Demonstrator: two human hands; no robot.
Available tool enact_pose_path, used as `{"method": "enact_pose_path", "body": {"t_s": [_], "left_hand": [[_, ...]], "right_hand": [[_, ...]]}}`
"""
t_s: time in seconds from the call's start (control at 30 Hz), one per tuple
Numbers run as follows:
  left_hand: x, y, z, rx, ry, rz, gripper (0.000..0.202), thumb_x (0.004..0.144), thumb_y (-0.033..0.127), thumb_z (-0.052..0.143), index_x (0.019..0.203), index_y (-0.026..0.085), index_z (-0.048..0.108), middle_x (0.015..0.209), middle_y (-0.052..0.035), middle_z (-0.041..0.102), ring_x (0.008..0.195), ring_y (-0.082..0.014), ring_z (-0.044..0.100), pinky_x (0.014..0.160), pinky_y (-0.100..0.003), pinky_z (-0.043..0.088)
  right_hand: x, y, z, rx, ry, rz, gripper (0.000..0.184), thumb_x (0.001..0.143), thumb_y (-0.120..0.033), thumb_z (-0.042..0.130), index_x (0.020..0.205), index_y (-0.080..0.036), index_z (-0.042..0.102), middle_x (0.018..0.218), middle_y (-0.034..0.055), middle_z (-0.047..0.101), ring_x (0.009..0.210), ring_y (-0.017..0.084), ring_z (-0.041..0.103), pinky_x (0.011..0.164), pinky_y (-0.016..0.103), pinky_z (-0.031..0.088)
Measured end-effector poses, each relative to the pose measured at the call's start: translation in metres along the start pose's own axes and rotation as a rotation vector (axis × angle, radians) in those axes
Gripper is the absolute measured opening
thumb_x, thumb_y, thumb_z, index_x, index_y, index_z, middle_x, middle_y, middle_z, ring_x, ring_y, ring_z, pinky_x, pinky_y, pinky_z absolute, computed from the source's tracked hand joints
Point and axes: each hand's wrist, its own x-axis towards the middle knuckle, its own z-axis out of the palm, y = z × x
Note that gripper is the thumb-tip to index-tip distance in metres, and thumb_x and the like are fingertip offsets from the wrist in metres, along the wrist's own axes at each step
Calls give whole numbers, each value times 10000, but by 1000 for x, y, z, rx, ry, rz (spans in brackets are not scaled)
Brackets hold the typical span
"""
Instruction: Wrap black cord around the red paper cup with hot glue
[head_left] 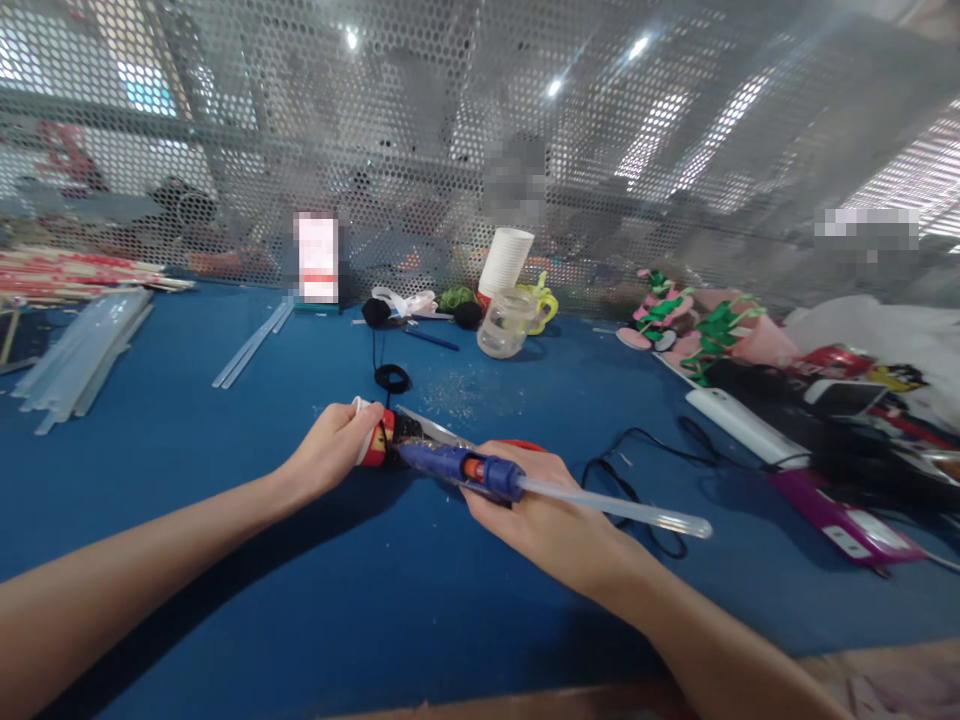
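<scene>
My left hand (pixel 334 450) grips a red paper cup (pixel 373 445), tipped on its side with its white rim against my fingers. Black yarn (pixel 391 378) lies in a loop behind the cup, and a strand runs back to a black ball (pixel 376 312). In my right hand (pixel 551 505) is a blue hot glue gun (pixel 442 461), its nozzle at the dark end of the cup; I cannot tell if they touch. A clear glue stick (pixel 622 508) juts from its rear. Behind the gun lies a metal blade (pixel 435 428) with a red handle (pixel 525 445), partly hidden.
Glue sticks (pixel 86 355) lie left, near a blurred bright screen (pixel 318 258). Stacked white cups (pixel 506 262) and a clear jar (pixel 504 325) stand at the back. A purple power strip (pixel 840 515), cables and fabric flowers (pixel 712 335) crowd the right. A perforated metal screen (pixel 420 130) rises behind.
</scene>
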Motion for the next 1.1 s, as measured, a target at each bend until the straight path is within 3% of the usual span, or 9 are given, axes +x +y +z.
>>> {"method": "enact_pose_path", "body": {"t_s": [0.3,0.43,1.1], "left_hand": [[-4,2,-2,150,-8,67,360,715,418,314,511,142,420,460,53,270,433,-71,232,418,-210,188],[-5,4,-1,192,-6,83,352,717,415,305,479,161,358,464,54,235,438,-72,212,413,-212,170],[-6,3,-1,192,-3,94,350,716,410,306,459,173,318,453,57,224,420,-70,204,407,-211,160]], "right_hand": [[2,2,0,22,71,53,122,662,-167,474,561,-182,407,546,-27,461,473,83,380,448,194,320],[0,1,0,56,20,42,105,673,-172,463,578,-182,421,554,-25,467,487,88,402,481,201,343],[-1,-1,-2,67,13,36,123,663,-152,470,557,-181,416,552,-26,470,480,84,404,462,194,335]]}}
